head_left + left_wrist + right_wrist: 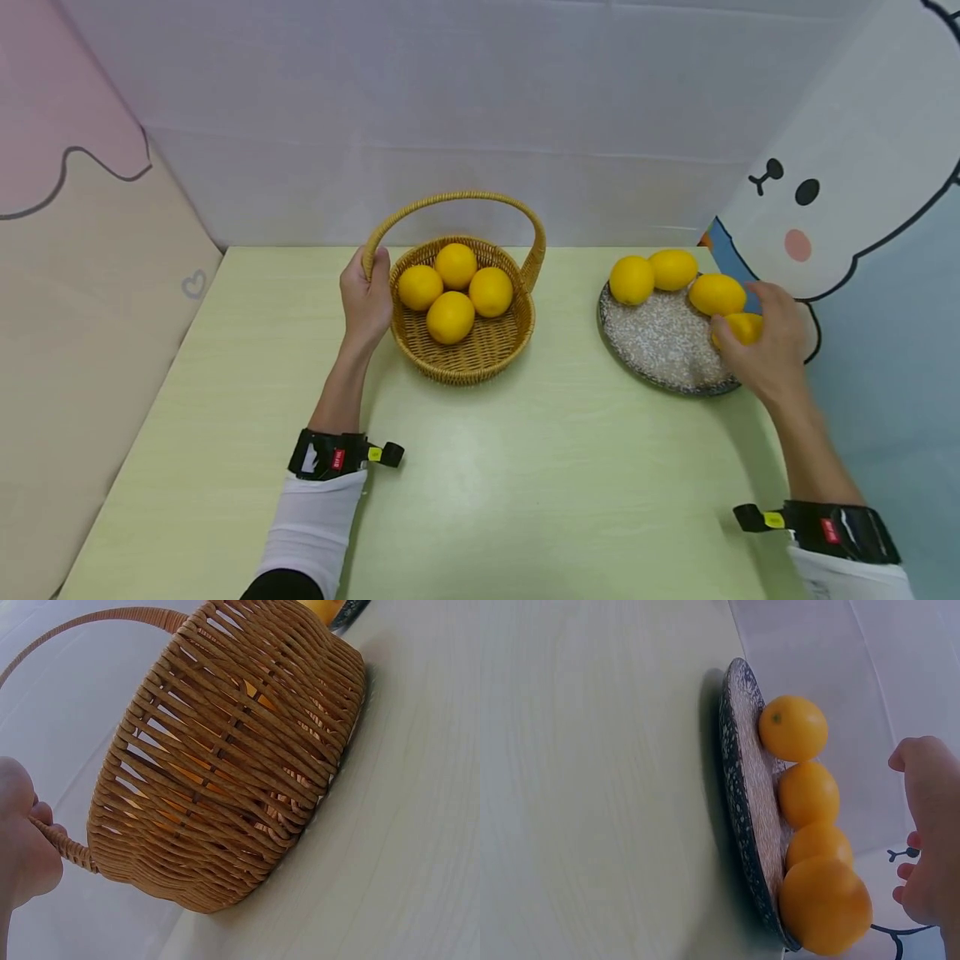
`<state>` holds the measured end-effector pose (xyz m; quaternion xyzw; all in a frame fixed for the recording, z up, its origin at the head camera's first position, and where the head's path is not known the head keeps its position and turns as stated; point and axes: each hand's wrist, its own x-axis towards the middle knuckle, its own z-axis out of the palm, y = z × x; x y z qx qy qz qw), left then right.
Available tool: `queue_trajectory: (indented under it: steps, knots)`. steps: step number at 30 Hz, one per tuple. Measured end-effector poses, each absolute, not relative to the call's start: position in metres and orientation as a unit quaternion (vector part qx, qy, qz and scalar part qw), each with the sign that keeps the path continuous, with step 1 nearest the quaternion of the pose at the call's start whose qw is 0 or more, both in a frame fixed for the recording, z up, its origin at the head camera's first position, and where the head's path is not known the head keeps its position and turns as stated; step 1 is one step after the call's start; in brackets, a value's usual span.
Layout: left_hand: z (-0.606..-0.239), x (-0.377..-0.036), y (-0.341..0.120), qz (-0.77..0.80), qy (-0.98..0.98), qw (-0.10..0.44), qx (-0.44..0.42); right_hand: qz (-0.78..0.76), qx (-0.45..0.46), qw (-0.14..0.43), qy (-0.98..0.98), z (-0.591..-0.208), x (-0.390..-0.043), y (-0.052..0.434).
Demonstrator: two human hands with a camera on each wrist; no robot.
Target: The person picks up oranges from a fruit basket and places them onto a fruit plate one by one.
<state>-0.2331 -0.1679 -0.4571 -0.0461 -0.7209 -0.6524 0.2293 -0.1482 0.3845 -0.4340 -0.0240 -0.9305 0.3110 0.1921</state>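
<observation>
Hands: left (366,302) grips basket (480,350), right (768,346) cups lemon (742,327).

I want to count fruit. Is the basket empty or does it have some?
Not empty: the wicker basket holds four yellow-orange citrus fruits.

text: none legible | wrist bands (339,455): small red and yellow tags, print too small to read (same on both) | wall panels: drawings only

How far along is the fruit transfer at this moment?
Four oranges already lie in the basket, whose handle the left hand grips. The right hand curls around the nearest orange on the plate. Three more oranges remain there.
</observation>
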Motion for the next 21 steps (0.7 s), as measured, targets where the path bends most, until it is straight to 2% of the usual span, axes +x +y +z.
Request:
queue_trajectory:
  steps: [5, 10, 21]
  knots:
    - [-0.458, -0.234, -0.169, -0.652, -0.721, 0.230, -0.047, 0.305, 0.020, 0.212, -0.928, -0.438, -0.155, 0.366]
    - [-0.458, -0.235, -0.169, -0.654, -0.719, 0.230, -0.046, 0.314, 0.052, 0.183, -0.930, -0.439, -0.159, 0.342]
    - [-0.457, -0.234, -0.168, -0.648, -0.723, 0.235, -0.047, 0.306, 0.134, 0.167, -0.928, -0.445, -0.171, 0.296]
